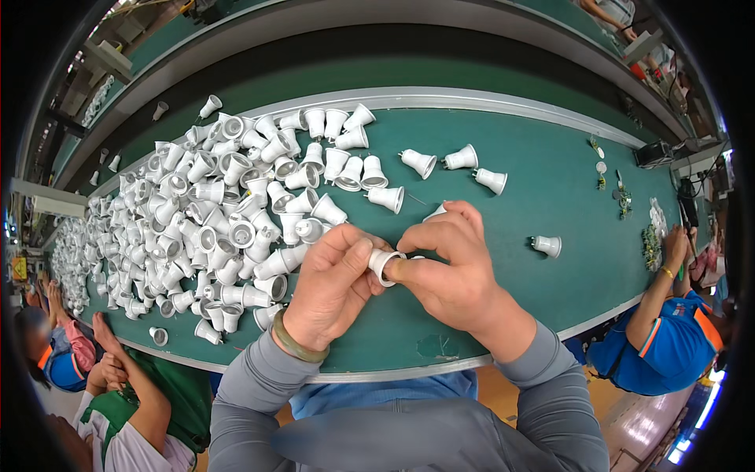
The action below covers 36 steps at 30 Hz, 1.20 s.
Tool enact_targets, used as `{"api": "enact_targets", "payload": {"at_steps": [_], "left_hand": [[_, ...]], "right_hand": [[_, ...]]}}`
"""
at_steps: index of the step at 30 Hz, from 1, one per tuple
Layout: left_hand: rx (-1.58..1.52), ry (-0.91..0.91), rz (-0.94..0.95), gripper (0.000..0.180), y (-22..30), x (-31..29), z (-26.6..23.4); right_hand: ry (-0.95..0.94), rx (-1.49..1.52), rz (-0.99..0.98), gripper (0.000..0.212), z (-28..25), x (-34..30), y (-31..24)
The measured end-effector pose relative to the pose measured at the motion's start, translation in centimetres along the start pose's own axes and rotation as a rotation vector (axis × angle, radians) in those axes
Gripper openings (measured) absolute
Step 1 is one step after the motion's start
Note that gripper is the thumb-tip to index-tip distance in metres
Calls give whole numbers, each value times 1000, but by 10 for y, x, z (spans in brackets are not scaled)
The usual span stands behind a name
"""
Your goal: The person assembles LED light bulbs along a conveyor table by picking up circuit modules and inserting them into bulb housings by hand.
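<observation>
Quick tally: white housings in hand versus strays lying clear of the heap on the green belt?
White housing held between left hand and right hand: 1
Strays in a row: 3
Lone stray: 1
Total: 5, with the heap left uncounted.

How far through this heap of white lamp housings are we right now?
Early, by the look of it. Possibly done: a lone housing lies apart on the right of the green belt, three more above the hands. In hand: the left hand grips one white housing while the right hand works at its open end. Left: the big pile on the left.
</observation>
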<state>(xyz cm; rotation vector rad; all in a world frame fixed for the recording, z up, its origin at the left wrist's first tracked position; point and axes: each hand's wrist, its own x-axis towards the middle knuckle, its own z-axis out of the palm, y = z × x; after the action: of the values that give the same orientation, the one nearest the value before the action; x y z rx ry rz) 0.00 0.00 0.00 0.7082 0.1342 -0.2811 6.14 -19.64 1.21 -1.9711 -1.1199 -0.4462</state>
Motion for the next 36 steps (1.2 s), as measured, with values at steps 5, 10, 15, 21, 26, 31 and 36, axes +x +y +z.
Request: {"api": "enact_targets", "payload": {"at_steps": [5, 10, 15, 21, 26, 31, 36], "left_hand": [[-1, 15, 74, 13, -1, 1, 3], [111, -4, 273, 17, 16, -2, 12], [336, -124, 400, 30, 15, -6, 14], [438, -154, 442, 26, 11, -10, 15], [446, -114, 362, 23, 9, -10, 11], [295, -15, 220, 14, 7, -2, 7], [-108, -8, 88, 15, 6, 3, 0]], "right_hand": [[-52, 54, 34, 25, -8, 10, -6], [-12, 352, 246, 32, -12, 13, -16], [-41, 494, 317, 28, -10, 9, -6], [-45, 442, 315, 17, -5, 9, -6], [-29, 447, 328, 14, -2, 7, -6], [17, 389, 498, 12, -2, 9, -14], [37, 533, 546, 9, -9, 8, -7]]}}
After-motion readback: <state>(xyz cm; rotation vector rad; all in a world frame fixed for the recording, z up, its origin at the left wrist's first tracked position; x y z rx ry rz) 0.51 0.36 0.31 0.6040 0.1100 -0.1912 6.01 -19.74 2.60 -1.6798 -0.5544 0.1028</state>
